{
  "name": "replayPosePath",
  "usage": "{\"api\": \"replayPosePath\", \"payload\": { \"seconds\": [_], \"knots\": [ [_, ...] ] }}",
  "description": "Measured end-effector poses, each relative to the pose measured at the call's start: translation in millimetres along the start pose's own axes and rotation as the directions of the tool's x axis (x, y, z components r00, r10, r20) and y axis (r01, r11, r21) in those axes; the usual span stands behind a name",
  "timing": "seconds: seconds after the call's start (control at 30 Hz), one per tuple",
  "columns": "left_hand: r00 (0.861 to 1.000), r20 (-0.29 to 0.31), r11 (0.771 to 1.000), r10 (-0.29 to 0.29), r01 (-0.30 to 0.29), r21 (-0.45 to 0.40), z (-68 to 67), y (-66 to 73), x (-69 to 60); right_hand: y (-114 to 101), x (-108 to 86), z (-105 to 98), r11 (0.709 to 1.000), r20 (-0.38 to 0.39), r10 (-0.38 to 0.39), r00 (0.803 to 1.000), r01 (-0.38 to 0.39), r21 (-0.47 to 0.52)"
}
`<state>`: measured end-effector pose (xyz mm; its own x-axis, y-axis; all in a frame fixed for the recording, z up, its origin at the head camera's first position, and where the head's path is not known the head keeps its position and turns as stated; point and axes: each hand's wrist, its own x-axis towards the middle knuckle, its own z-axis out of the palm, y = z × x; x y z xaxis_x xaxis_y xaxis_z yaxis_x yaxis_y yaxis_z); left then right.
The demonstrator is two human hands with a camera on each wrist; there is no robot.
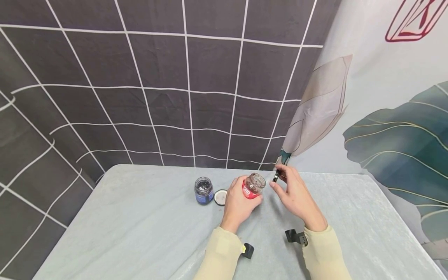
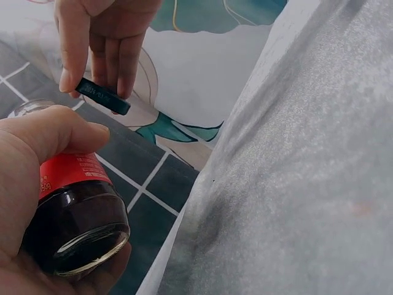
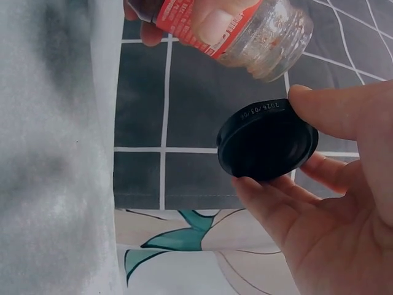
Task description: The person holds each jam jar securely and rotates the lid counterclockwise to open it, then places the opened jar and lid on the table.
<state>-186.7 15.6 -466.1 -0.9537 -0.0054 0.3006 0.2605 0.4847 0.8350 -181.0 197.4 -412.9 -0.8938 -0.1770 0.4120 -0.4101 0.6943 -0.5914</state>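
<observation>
A glass jar with a red label (image 1: 250, 190) is tilted in my left hand (image 1: 239, 206), whose fingers wrap round its body. Its mouth is uncovered, and dark contents fill the lower part of the jar (image 2: 80, 209) in the left wrist view. My right hand (image 1: 295, 196) pinches a black jar lid (image 3: 268, 140) by its rim, a little apart from the jar's mouth. A printed date shows on the lid's edge. To the left of my left hand stands a second jar with a blue label (image 1: 203, 191), uncovered, with dark contents. Beside it lies a lid (image 1: 220, 197), pale inside face up.
A pale cloth covers the table (image 1: 140, 225). Behind its far edge hangs a dark curtain with a white grid (image 1: 168, 109), and on the right a light one with leaf prints (image 1: 402, 147). Black wrist cameras sit by both sleeves.
</observation>
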Motion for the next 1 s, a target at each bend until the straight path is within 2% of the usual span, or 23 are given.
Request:
{"api": "replayPosePath", "payload": {
  "seconds": [0.23, 0.57, 1.0],
  "knots": [
    [1.0, -0.004, 1.0, 0.001, -0.001, 0.016, -0.5, 0.3, -0.7, 2.3, -0.4, 1.5, 1.0, -0.007, -0.028, 1.0, 0.028, -0.012],
    [1.0, 0.008, 1.0, -0.011, 0.011, 0.019, -1.7, 2.2, -0.2, 3.4, 0.7, 2.8, 1.0, 0.025, -0.001, 1.0, 0.001, 0.011],
    [1.0, 0.009, 1.0, -0.015, 0.015, 0.011, -1.6, 1.8, -0.5, 4.6, 1.3, 4.1, 0.999, 0.02, -0.015, 1.0, 0.016, -0.045]
  ]
}}
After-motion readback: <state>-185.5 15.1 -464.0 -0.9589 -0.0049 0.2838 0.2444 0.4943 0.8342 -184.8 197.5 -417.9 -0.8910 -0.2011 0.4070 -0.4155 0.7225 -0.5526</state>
